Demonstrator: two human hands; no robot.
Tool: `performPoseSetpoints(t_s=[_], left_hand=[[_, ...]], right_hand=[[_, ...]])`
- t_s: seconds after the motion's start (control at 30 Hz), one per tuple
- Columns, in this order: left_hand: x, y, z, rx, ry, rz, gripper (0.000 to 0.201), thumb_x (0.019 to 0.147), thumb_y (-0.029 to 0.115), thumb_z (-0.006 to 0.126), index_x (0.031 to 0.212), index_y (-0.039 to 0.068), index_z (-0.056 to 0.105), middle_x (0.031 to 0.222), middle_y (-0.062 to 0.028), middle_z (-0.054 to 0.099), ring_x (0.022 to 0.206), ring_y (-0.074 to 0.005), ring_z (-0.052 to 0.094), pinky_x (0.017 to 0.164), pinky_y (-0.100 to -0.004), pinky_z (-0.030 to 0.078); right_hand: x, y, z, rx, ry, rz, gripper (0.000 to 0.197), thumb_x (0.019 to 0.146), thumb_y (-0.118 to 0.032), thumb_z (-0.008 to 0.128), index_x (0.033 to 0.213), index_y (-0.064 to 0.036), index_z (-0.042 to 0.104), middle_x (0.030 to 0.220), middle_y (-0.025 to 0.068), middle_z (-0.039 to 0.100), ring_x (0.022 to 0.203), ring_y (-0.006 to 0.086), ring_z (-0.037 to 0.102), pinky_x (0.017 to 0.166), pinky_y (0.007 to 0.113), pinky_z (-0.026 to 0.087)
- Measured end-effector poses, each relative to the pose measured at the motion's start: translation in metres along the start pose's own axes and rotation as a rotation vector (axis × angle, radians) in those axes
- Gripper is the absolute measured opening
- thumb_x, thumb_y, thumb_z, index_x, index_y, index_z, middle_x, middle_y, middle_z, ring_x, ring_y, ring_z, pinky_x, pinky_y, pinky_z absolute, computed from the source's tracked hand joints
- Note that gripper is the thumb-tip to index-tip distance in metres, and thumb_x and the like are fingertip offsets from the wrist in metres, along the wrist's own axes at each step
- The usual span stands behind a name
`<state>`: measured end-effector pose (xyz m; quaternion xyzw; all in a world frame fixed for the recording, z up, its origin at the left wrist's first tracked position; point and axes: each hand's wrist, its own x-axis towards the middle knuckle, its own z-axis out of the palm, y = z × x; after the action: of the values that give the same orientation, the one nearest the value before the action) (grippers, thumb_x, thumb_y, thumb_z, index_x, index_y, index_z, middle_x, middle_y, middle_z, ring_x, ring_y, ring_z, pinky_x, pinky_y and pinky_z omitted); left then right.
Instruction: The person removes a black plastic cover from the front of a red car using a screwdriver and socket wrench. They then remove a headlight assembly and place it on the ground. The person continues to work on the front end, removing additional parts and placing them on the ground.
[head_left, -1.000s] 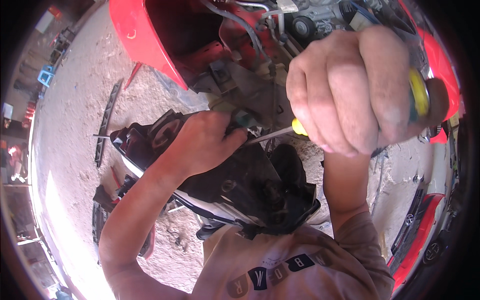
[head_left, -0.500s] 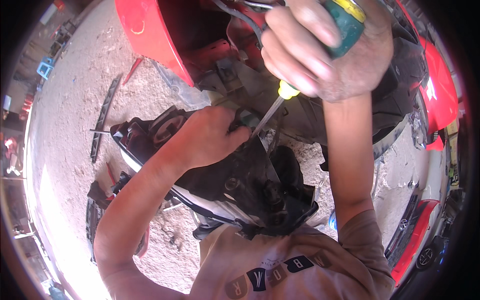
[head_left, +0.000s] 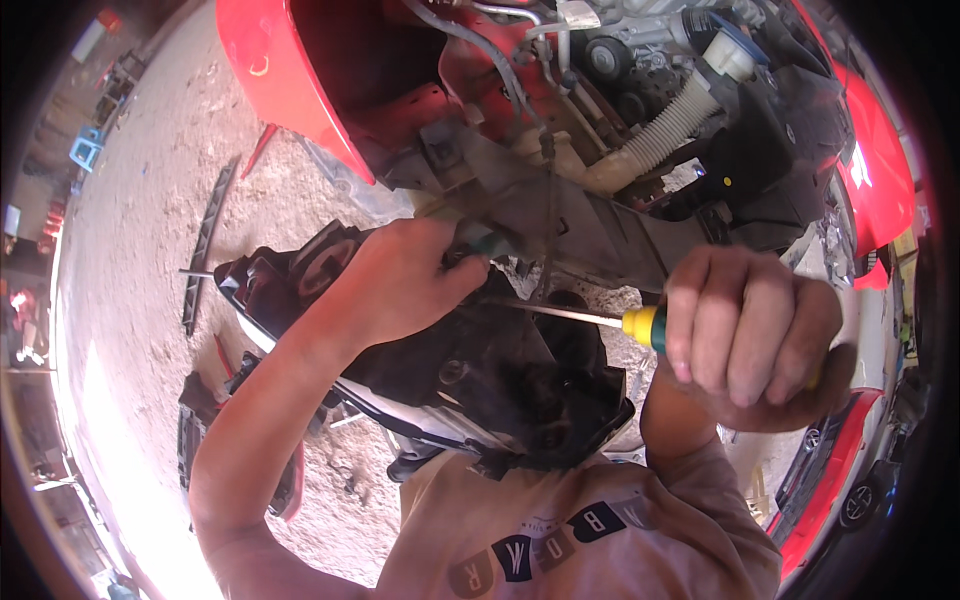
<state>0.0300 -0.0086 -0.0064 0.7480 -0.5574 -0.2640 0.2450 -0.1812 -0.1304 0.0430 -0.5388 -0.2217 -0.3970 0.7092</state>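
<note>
A car headlight (head_left: pixel 400 372), its dark back side up, rests against my body. My left hand (head_left: pixel 405 270) is closed on its upper edge, thumb toward a small dark greenish part (head_left: pixel 485 240) whose kind I cannot make out. My right hand (head_left: pixel 755 330), to the right of the headlight, is wrapped round the green-and-yellow handle of a screwdriver (head_left: pixel 585 315). The shaft points left, and its tip meets the headlight's back near my left thumb; whether it sits in a slot there I cannot tell.
Beyond the headlight stands a red car's opened front, with a red fender (head_left: pixel 305 90), a pale ribbed hose (head_left: pixel 665 135) and engine parts. On the dusty ground lie a black strip (head_left: pixel 212 240) and a red-trimmed bumper piece (head_left: pixel 830 480). A blue stool (head_left: pixel 87 148) stands far left.
My right hand has swung down and to the right with the screwdriver, whose steep shaft now lies almost level. My left hand stays on the headlight. The engine bay is now uncovered.
</note>
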Motion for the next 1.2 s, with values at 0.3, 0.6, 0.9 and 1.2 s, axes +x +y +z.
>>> performPoseSetpoints(t_s=[0.3, 0.6, 0.9, 1.2], left_hand=[[-0.004, 0.001, 0.001, 0.018, 0.089, 0.063, 0.032, 0.087, 0.028, 0.069, 0.088, -0.004, 0.064, 0.065, -0.0202, 0.056, 0.060, -0.0305, 0.057, 0.061, -0.0411, 0.045], [-0.008, 0.001, 0.005, 0.075, 0.059, 0.042, 0.025, 0.088, 0.023, 0.067, 0.093, -0.002, 0.067, 0.069, -0.0194, 0.060, 0.062, -0.0309, 0.059, 0.063, -0.0402, 0.047], [-0.005, 0.003, 0.010, -0.004, 0.100, 0.104, 0.021, 0.086, 0.018, 0.068, 0.089, -0.003, 0.063, 0.071, -0.0224, 0.061, 0.070, -0.0402, 0.061, 0.065, -0.0448, 0.047], [-0.002, 0.000, 0.012, 0.020, 0.092, 0.121, 0.023, 0.085, 0.018, 0.070, 0.084, -0.003, 0.060, 0.066, -0.0217, 0.058, 0.067, -0.0416, 0.060, 0.062, -0.0460, 0.046]], right_hand=[[-0.050, -0.011, 0.000, -0.043, 0.074, -0.082, 0.054, 0.099, -0.046, 0.047, 0.058, -0.0100, 0.049, 0.061, 0.0034, 0.059, 0.052, 0.0179, 0.061, 0.053, 0.033, 0.054], [-0.005, -0.004, -0.033, 0.165, 0.070, 0.101, 0.047, 0.103, -0.050, 0.032, 0.078, -0.0124, 0.046, 0.069, 0.0024, 0.054, 0.058, 0.0150, 0.054, 0.061, 0.031, 0.046], [0.044, 0.012, -0.054, 0.192, -0.011, 0.259, 0.047, 0.101, -0.046, 0.030, 0.074, -0.0119, 0.048, 0.062, 0.0006, 0.050, 0.051, 0.0124, 0.046, 0.054, 0.028, 0.042], [0.068, 0.033, -0.065, 0.459, -0.125, 0.421, 0.051, 0.095, -0.047, 0.037, 0.068, -0.0055, 0.050, 0.056, 0.0059, 0.044, 0.050, 0.0179, 0.042, 0.053, 0.031, 0.036]])
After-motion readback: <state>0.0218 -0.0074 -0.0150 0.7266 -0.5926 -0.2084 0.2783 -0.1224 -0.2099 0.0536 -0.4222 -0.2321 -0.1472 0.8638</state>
